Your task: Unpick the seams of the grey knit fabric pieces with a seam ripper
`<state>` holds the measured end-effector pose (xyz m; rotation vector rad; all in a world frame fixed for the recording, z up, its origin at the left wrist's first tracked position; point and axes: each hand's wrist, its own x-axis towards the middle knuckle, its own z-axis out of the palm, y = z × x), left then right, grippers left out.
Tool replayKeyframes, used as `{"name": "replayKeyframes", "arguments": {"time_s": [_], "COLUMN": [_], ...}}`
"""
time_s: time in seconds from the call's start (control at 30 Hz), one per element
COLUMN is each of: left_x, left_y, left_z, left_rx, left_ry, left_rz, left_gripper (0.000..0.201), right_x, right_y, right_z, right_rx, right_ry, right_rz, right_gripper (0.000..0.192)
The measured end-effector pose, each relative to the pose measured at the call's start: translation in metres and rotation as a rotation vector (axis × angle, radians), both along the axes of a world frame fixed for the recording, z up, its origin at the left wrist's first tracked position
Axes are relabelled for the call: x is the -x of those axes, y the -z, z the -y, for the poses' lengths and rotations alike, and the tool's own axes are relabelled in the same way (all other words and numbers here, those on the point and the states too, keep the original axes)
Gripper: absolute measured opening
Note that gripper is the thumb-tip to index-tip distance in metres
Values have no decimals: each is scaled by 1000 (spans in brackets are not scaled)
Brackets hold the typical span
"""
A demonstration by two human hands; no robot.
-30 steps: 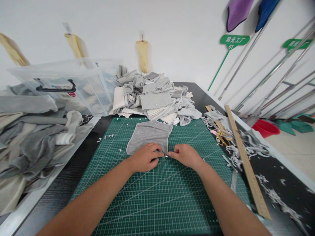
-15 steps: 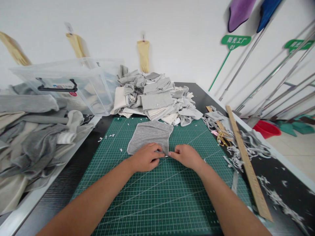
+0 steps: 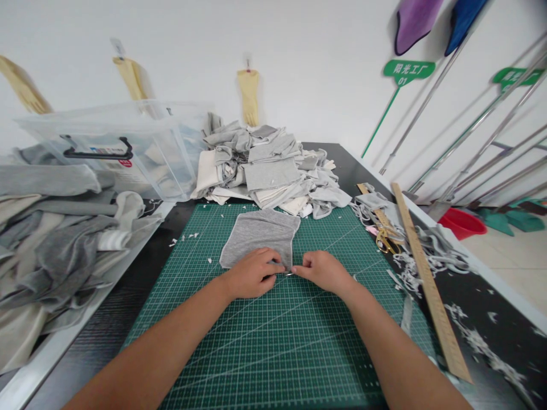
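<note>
A piece of grey cloth (image 3: 260,233) with pale edges lies flat on a green cutting mat (image 3: 273,347). My left hand (image 3: 253,274) rests over its near edge, thumb and fingers closed on the fabric close to the near right corner. At that same corner my right hand (image 3: 321,270) has its fingers curled in, with the thumb tip and forefinger meeting the cloth edge. A thin whitish sliver shows between the two hands; whether it is the cloth's turned edge or a separate thing, I cannot tell.
A heap of grey and cream cloth (image 3: 273,165) lies beyond the mat. A clear plastic box (image 3: 171,154) and more fabric (image 3: 64,250) are on the left. Right of the mat lie a wooden ruler (image 3: 431,285), gold-handled scissors (image 3: 387,244) and scraps (image 3: 412,273).
Hardly anything differs. Both hands stay at the near right corner of the cloth, and the whole view has shifted very slightly.
</note>
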<state>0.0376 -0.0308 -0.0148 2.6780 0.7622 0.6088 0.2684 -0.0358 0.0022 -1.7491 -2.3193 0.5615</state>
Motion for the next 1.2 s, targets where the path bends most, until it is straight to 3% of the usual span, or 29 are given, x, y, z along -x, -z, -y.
{"name": "replayKeyframes", "arguments": {"time_s": [0.43, 0.77, 1.0, 1.2], "left_x": [1, 4, 2, 1], "left_y": [1, 4, 4, 5], "left_z": [1, -3, -5, -6], "left_rx": [-46, -131, -142, -113], "left_ry": [-55, -312, -403, -363], "left_rz": [53, 137, 89, 19], "left_gripper": [30, 25, 18, 13], "right_x": [-4, -1, 10, 18], "right_y": [0, 2, 0, -15], "right_z": [-5, -4, 8, 25], "right_rx": [-91, -126, -124, 14], "right_ry": [81, 139, -52, -325], "right_rz": [-126, -238, 43, -27], "right_gripper": [43, 43, 34, 18]}}
